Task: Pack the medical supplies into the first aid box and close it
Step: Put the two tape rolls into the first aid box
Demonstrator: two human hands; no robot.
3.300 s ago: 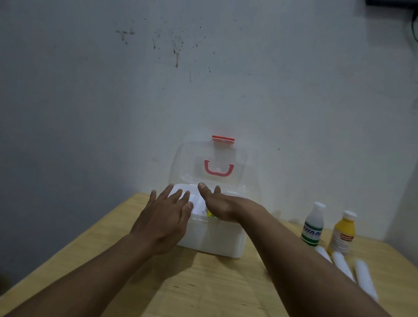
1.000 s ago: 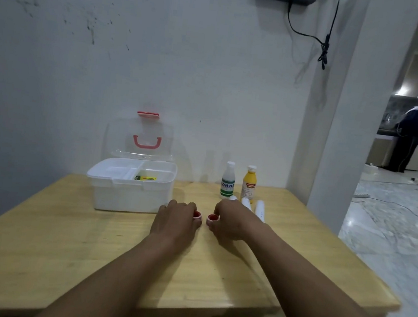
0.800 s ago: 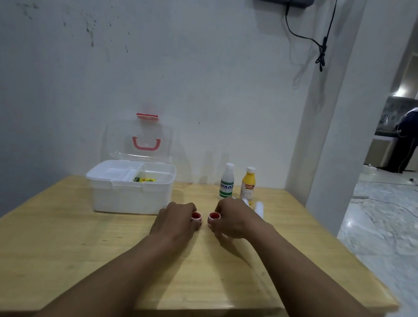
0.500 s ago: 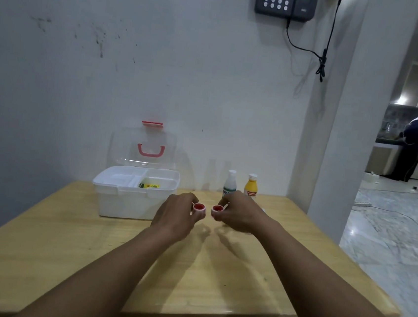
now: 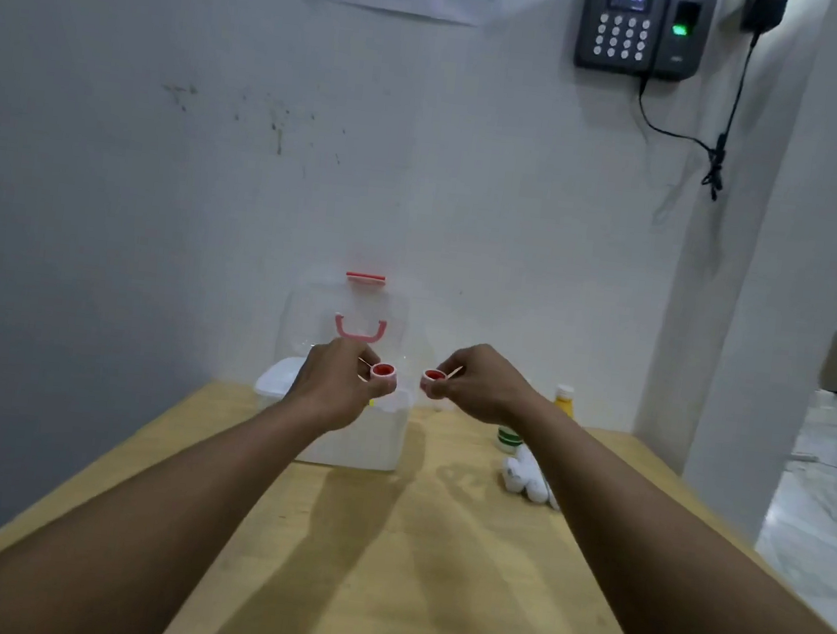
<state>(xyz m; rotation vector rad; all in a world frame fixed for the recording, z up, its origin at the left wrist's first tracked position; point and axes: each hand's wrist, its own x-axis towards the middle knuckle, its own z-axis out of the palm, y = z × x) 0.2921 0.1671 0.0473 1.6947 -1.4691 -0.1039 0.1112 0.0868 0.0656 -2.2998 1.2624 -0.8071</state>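
My left hand (image 5: 334,385) holds a small white roll with a red core (image 5: 383,371) in the air. My right hand (image 5: 476,382) holds a second roll of the same kind (image 5: 431,377). Both hover in front of the white first aid box (image 5: 377,441), which stands on the wooden table (image 5: 407,548) with its clear lid (image 5: 354,315) raised against the wall. My left hand hides much of the box's inside. To the right lie white gauze rolls (image 5: 526,478), with a green-labelled bottle (image 5: 507,437) and a yellow bottle (image 5: 563,401) partly hidden behind my right forearm.
The table stands against a white wall. A keypad device (image 5: 641,25) with a hanging cable is mounted high on the right. A pillar (image 5: 749,300) and a doorway to a tiled room lie to the right of the table.
Both hands lifted the two small rolls from the table top up into the air and moved slightly apart. The view tilted upward and closer to the box.
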